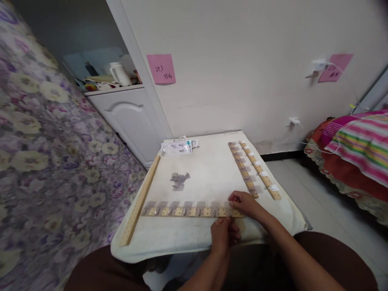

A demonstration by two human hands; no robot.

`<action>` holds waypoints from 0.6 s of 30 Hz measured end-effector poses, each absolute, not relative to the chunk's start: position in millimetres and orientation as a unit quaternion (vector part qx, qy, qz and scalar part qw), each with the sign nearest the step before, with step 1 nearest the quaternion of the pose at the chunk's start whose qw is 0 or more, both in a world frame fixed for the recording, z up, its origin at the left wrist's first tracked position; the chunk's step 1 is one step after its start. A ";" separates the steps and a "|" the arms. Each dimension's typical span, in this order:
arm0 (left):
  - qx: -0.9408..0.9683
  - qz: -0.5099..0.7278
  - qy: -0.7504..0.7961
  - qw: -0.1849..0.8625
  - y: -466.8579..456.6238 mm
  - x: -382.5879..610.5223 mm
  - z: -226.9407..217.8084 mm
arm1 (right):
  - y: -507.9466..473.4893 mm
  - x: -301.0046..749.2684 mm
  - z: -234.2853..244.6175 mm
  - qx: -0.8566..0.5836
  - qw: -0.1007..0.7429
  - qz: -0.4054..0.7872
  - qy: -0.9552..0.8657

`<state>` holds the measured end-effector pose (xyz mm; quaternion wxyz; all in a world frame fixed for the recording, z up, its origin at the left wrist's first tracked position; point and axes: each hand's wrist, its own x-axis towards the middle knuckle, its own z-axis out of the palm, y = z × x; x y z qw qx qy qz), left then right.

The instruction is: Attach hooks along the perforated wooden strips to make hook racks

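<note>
A wooden strip with holes [207, 211] lies crosswise near the table's front edge, carrying a row of small see-through tags with little shiny metal pieces. At its right end, my right hand [245, 203] pinches from above by the last tag; what lies between its fingertips is too small to tell. My left hand [222, 233] is just in front of the same end, fingers curled and thumb and finger together at a tiny piece I cannot make out. Left of centre lies a small pile of metal pieces and see-through tags [179, 180].
A bare wooden strip [141, 200] lies along the table's left side. Two tagged strips stand at the right: one with see-through tags [242, 169], one with white tags [265, 178]. Clear packets [176, 147] lie at the back. A flowered curtain [60, 161] hangs left; a bed [354, 149] stands right.
</note>
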<state>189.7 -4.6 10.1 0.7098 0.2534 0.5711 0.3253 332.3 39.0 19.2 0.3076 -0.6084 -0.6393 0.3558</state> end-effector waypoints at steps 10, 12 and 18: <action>0.259 0.320 0.577 0.705 -4.1 190.1 11.3 | 43.7 332.6 13.9 -0.636 0.302 0.311 -0.638; 0.261 0.317 0.579 0.704 -4.2 190.4 12.3 | 43.8 333.0 13.4 -0.635 0.302 0.312 -0.639; 0.266 0.317 0.586 0.697 -4.3 192.0 12.9 | 44.1 334.0 13.0 -0.636 0.293 0.315 -0.641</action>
